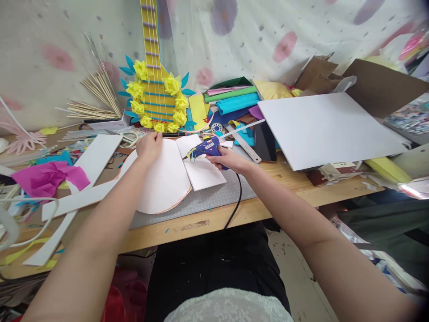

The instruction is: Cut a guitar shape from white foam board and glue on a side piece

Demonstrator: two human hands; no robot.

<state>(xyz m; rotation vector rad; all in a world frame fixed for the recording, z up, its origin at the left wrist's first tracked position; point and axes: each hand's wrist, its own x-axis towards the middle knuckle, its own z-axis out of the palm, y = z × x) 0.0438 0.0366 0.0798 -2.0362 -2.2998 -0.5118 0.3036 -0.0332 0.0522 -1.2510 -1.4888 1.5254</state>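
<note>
My right hand (224, 158) is wrapped round a blue hot glue gun (207, 148), its nozzle pointing left and a glue stick (241, 128) jutting from its rear. Under the nozzle lies a small white board piece (205, 173), touching or nearly touching a larger white rounded board (165, 181) with an orange-tinged edge. My left hand (149, 146) pinches the far edge of the rounded board, fingers closed. Both pieces lie over a grey cutting mat (197, 204). The gun's black cord (240, 194) hangs down over the table edge.
A yellow paper-flower guitar (156, 96) stands at the back. Wooden sticks (103, 96), scissors (129, 138) and white strips (98, 158) are on the left, with magenta crepe paper (50, 176). To the right are a metal ruler (246, 145) and a large white board (328, 127).
</note>
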